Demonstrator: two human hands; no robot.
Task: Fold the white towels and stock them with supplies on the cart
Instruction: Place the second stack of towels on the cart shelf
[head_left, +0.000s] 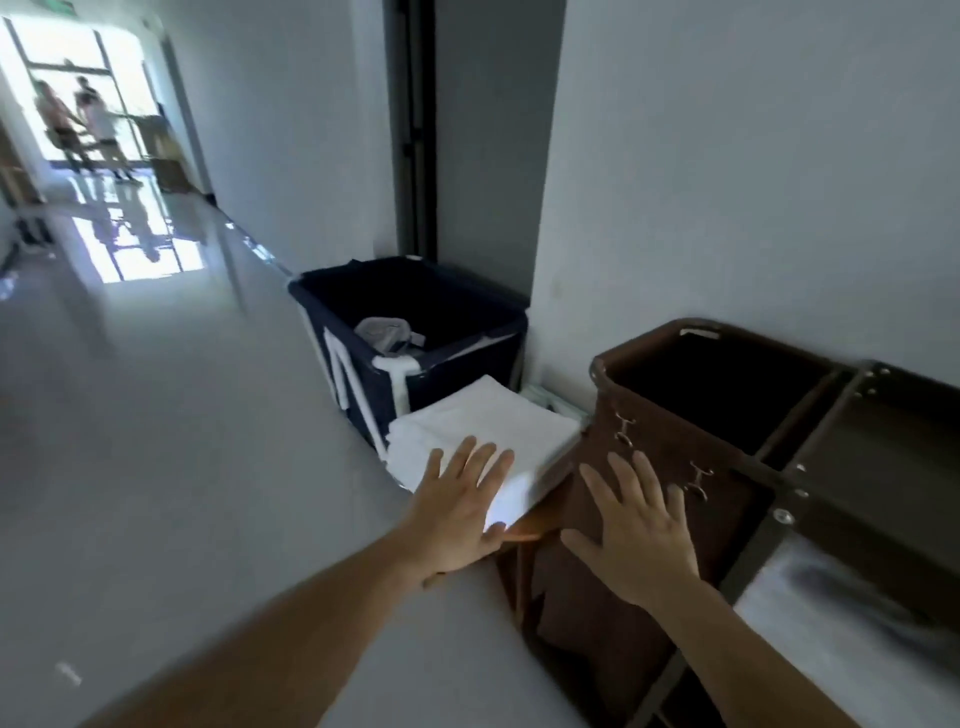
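I see my two hands spread: left hand (460, 512) on one white towel stack (483, 428), right hand (641, 538) over one brown cart (737, 512).

I can read no words or numbers on the cart (670, 415) before me; the green sign (61, 6) far down the corridor is too blurred.

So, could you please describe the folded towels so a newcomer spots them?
Find the brown fabric bag by the white wall. Left of it, before the navy fabric bin, lie the folded white towels: flat, bright, under the left hand.
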